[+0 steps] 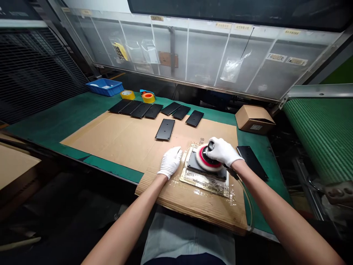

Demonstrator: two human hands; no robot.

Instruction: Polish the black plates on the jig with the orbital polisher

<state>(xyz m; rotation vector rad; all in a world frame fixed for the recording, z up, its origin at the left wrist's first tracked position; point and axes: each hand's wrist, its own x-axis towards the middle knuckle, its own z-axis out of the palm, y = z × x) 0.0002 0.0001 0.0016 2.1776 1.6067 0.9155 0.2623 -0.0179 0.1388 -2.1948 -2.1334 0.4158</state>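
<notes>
My right hand (224,151), in a white glove, is closed around the grip of a small round polisher (206,156) with a red band and a pale pad. The pad rests on a black rectangular plate (194,164), hiding much of it. That plate lies in a taped, pale frame (186,176) fixed on a cardboard stack (165,194). My left hand (170,161), also gloved, lies on the cardboard just left of the frame, its fingers stretched forward and holding nothing. A hose (249,206) hangs below my right forearm.
Several black plates (164,129) lie on the cardboard sheet (118,140); a larger dark panel (251,162) lies at right. Along the back stand a blue bin (105,88) and yellow tape rolls (127,95). A cardboard box (254,119) sits at the right, near a green conveyor belt (320,136).
</notes>
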